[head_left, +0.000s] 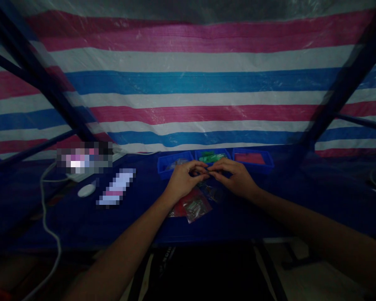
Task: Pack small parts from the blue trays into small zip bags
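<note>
My left hand (pixel 184 177) and my right hand (pixel 235 175) meet over the dark blue table (pixel 81 221). The fingertips of both pinch together on a small item too dim to name. Under the hands lie clear plastic bags (pixel 194 207) with red backing and small parts inside. Just behind the hands stand three blue trays: the left tray (pixel 166 165) holds pale bits, the middle tray (pixel 211 156) green parts, the right tray (pixel 253 159) red material.
A striped pink, white and blue tarp (pixel 188 83) hangs behind the table. Dark blue frame poles (pixel 37 75) slant at both sides. A white cable (pixel 47 217) and a white round object (pixel 86 190) lie at the left.
</note>
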Demonstrator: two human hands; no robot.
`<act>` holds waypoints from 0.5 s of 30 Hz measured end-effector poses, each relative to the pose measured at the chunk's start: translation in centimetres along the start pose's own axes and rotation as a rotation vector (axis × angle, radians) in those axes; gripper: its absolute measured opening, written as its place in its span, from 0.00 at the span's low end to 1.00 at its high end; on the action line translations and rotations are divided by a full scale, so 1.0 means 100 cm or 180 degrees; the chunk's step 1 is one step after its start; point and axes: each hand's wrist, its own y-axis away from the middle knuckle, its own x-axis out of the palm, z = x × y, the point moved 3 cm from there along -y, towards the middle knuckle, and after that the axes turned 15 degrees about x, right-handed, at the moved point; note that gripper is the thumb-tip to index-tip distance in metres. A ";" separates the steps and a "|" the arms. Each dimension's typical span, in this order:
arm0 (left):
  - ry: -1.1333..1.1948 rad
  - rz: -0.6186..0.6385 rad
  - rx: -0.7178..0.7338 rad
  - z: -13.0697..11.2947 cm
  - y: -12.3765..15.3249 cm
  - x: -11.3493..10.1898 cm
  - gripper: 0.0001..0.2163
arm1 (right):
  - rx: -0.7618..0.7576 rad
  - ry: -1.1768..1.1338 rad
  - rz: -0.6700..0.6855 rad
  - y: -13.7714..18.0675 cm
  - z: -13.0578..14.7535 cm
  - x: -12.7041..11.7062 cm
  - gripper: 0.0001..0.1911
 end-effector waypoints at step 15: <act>0.0282 -0.0391 -0.0247 0.012 0.003 -0.003 0.19 | 0.0149 0.0600 0.0178 0.000 -0.010 0.003 0.12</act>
